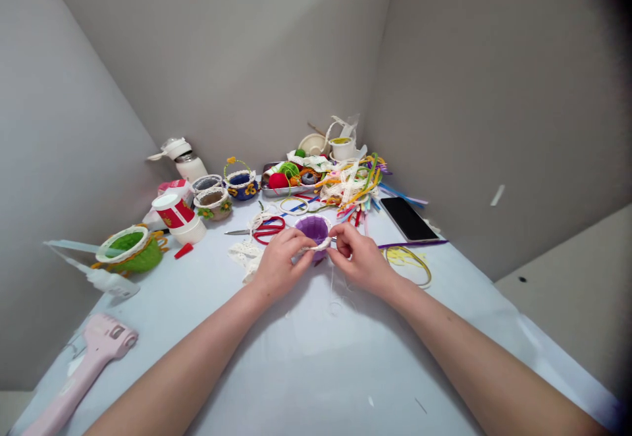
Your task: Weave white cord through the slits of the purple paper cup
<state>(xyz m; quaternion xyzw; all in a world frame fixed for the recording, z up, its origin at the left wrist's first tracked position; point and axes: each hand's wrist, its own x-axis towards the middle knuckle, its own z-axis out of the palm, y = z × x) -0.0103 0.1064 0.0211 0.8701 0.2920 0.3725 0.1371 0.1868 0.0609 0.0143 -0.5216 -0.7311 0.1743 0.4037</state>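
Bright, even light, soft shadows; wide-angle warping, dark right edge.

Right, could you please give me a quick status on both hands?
Left hand and right hand pinch lace trim on purple cup. Scissors just behind.

Both bare forearms reach from the near edge toward the middle of the scene, converging as they go. The left hand point(279, 261) lies palm down with fingers curled inward, its grip pinched shut. The right hand point(358, 258) mirrors it just beside, fingertips bent and pinched, almost touching the left's.
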